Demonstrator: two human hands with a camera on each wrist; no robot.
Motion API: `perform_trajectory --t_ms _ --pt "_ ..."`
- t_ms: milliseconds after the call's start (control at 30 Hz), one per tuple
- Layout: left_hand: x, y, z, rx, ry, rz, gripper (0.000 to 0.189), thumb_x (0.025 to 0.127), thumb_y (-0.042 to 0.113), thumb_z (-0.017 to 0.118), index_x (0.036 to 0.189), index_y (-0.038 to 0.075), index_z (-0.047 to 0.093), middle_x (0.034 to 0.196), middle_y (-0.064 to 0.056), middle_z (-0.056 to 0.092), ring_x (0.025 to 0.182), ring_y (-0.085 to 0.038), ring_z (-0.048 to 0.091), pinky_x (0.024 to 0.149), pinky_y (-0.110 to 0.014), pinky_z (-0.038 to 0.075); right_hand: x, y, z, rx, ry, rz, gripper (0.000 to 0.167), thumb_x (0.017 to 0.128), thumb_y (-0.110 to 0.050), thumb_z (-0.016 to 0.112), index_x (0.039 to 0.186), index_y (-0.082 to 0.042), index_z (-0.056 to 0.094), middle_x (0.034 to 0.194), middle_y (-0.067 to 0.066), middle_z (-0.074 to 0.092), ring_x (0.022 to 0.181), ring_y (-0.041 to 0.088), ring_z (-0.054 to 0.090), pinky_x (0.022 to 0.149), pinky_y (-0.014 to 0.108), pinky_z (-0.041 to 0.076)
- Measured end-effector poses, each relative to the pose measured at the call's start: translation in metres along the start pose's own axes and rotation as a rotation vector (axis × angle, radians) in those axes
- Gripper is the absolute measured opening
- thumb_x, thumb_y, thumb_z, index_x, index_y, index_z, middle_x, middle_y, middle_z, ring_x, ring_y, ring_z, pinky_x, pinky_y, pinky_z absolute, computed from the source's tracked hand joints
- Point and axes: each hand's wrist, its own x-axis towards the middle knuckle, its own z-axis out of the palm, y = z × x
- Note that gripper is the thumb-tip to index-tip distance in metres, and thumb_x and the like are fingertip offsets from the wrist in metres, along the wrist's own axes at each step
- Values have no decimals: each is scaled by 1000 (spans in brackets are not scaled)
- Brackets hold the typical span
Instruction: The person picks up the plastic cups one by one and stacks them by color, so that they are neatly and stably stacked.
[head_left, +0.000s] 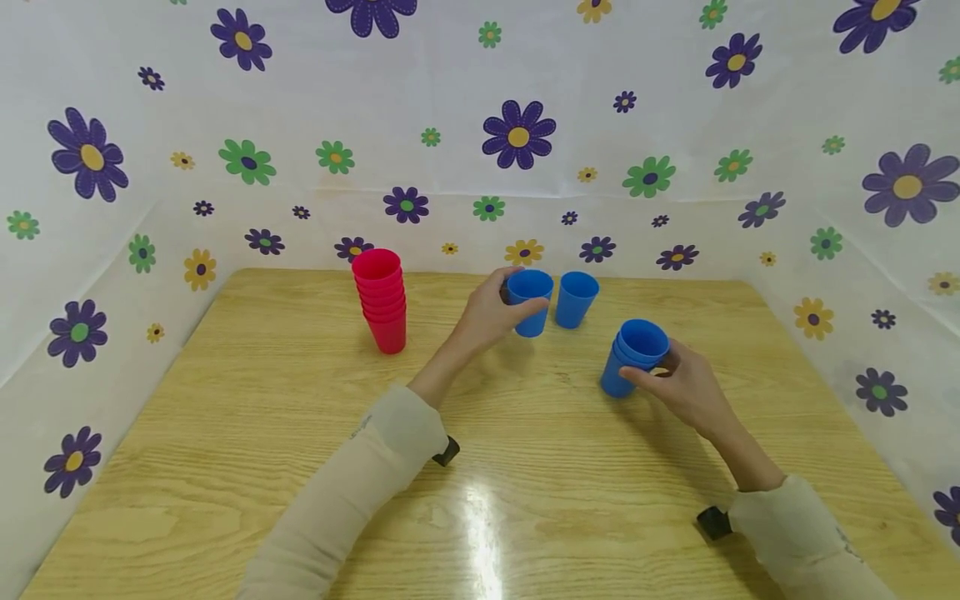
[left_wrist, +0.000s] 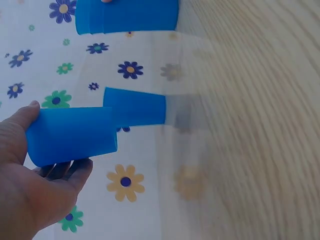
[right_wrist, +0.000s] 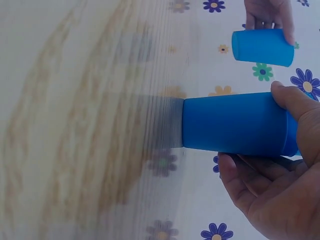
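My left hand (head_left: pixel 483 315) grips a single blue cup (head_left: pixel 531 326) by its side, thumb across the front and fingers behind. In the left wrist view this cup (left_wrist: pixel 75 136) is raised off the table. Just right of it, a second blue cup (head_left: pixel 574 302) stands upright on the tabletop. Nearer to me on the right, my right hand (head_left: pixel 692 390) holds a short stack of nested blue cups (head_left: pixel 619 377) around its upper part. The right wrist view shows the base of this stack (right_wrist: pixel 230 122) at the table surface.
A tall stack of nested red cups (head_left: pixel 387 327) stands upright left of the left hand. Everything is on a wood-grain table (head_left: pixel 247 433). White sheeting with printed flowers (head_left: pixel 435 83) encloses the back and both sides.
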Motion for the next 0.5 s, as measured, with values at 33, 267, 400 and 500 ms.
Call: perform_trajectory --t_ms 33,267,400,500 --pt "-1 3 2 -3 -9 8 74 97 34 75 157 7 40 149 -17 52 133 -35 54 106 -50 50 0 0 0 6 -3 -1 62 96 -25 76 142 8 51 131 29 64 113 45 66 79 14 50" --pt "-6 26 13 -22 -60 77 72 97 33 74 155 7 41 149 -16 53 132 -33 55 105 -48 51 1 1 3 41 -21 -7 67 95 -23 78 146 6 47 134 28 61 117 46 64 83 13 50" --pt "-7 36 20 -48 -83 110 69 97 30 74 154 6 42 146 -15 55 129 -30 57 105 -45 51 1 1 3 40 -22 -14 67 94 -20 79 146 5 46 133 28 62 117 45 64 86 22 55" --pt "-7 44 26 -60 -98 134 69 97 30 74 154 7 43 144 -14 56 127 -29 59 105 -44 51 0 0 3 43 -23 -18 68 94 -20 79 147 6 45 134 29 61 117 46 63 92 41 59"
